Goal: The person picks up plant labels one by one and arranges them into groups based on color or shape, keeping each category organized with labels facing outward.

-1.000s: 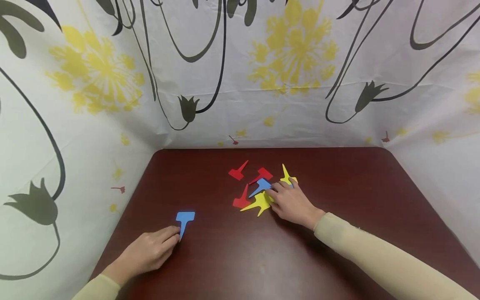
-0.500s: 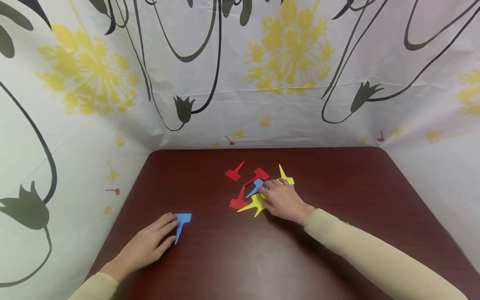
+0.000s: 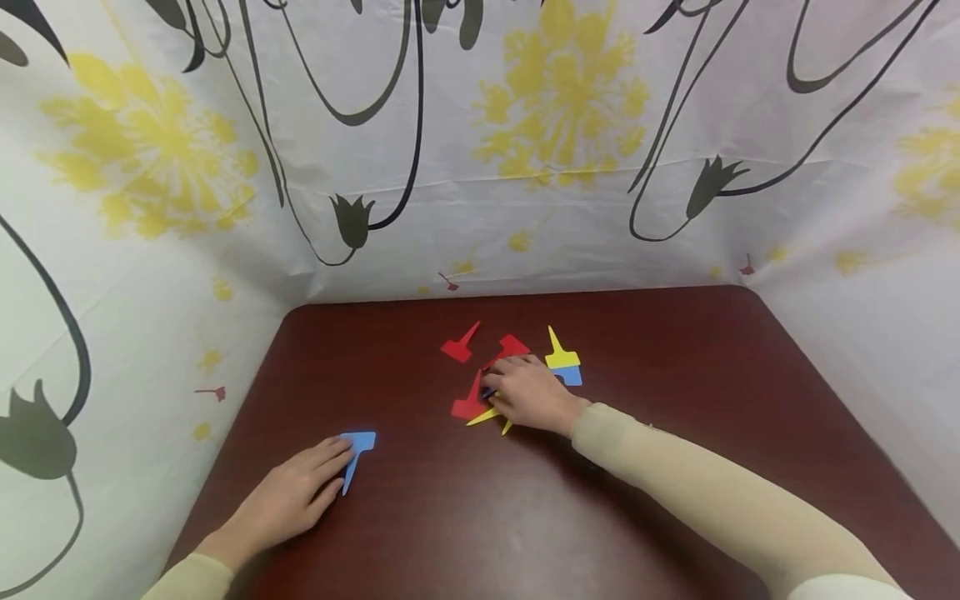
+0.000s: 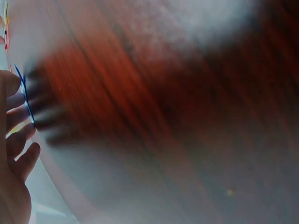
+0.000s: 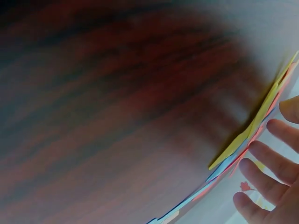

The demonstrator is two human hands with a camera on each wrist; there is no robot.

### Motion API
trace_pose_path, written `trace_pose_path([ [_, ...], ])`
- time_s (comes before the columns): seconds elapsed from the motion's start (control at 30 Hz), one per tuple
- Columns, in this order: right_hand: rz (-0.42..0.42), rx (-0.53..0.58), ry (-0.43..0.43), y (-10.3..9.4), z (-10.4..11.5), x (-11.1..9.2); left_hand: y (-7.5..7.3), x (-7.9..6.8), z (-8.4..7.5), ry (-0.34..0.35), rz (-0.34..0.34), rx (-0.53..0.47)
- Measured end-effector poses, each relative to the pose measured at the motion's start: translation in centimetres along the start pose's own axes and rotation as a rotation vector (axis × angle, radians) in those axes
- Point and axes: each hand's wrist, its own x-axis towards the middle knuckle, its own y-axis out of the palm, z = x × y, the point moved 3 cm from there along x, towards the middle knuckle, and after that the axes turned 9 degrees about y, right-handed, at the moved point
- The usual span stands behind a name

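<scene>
A blue T-shaped plant label (image 3: 363, 440) lies at the left of the table. My left hand (image 3: 296, 492) rests its extended fingertips on the label's head, with the thumb beside its narrow stem. Farther back, my right hand (image 3: 532, 396) reaches over a loose cluster of labels, its fingers spread in the right wrist view. Under and beside it are a red label (image 3: 468, 408), another red label (image 3: 513, 343) and a yellow label (image 3: 483, 417), partly covered by the hand. A blue label in the cluster is mostly hidden beneath the fingers.
One red label (image 3: 460, 350) lies behind the cluster. To the right of the hand, a yellow label (image 3: 562, 358) overlaps a blue label (image 3: 572, 375). The dark reddish-brown table (image 3: 660, 342) meets a patterned cloth (image 3: 450, 200) at its back and sides.
My left hand slides its fingers from the blue label's stem onto its head and turns the label slightly. My right hand shifts left across the cluster, uncovering the yellow and blue labels on the right.
</scene>
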Motion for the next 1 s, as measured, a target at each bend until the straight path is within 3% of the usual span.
trace_pose_path([
  [0.2, -0.029, -0.047, -0.074, 0.6, 0.5, 0.7, 0.1, -0.3, 0.2, -0.003, 0.002, 0.009],
  [0.67, -0.093, -0.157, -0.257, 0.9, 0.3, 1.7, 0.2, 0.8, 1.0, 0.012, -0.075, 0.026],
  [1.0, -0.073, -0.083, -0.269, 0.9, 0.6, 1.8, -0.1, 1.6, 1.8, 0.018, -0.078, 0.038],
])
